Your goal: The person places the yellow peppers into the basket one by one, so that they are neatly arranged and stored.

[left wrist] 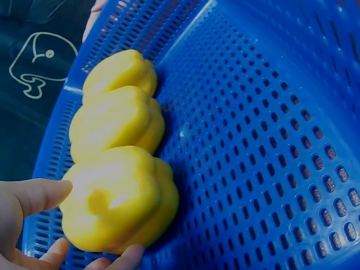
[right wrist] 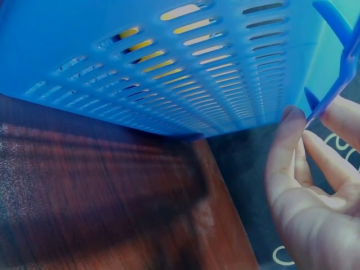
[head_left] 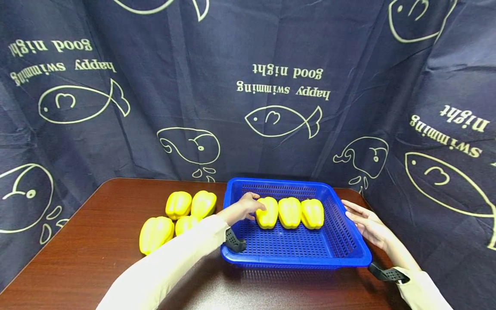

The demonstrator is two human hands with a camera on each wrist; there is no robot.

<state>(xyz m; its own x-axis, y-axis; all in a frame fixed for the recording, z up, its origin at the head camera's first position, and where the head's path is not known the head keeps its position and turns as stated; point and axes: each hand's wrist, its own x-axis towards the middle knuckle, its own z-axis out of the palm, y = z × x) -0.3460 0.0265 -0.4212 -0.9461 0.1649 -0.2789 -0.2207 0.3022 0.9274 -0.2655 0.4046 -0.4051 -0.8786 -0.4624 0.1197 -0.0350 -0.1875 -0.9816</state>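
Observation:
A blue perforated basket [head_left: 341, 232] stands on the brown table and holds three yellow peppers in a row. My left hand [head_left: 252, 206] reaches in and grips the leftmost pepper [head_left: 267, 212]. In the left wrist view my thumb [left wrist: 39, 194] and fingertips [left wrist: 130, 256] curl round this pepper [left wrist: 121, 197], which lies on the basket floor [left wrist: 270, 169] against the middle pepper [left wrist: 115, 121]. My right hand [head_left: 360, 217] is open, its straight fingers [right wrist: 287, 152] touching the basket's right rim [right wrist: 332, 79] from outside.
Several more yellow peppers [head_left: 178, 205] lie in a cluster on the table [head_left: 97, 249] just left of the basket. A dark blue curtain with fish prints [head_left: 271, 86] closes off the back and sides. The table's right edge [right wrist: 225, 191] runs close beside the basket.

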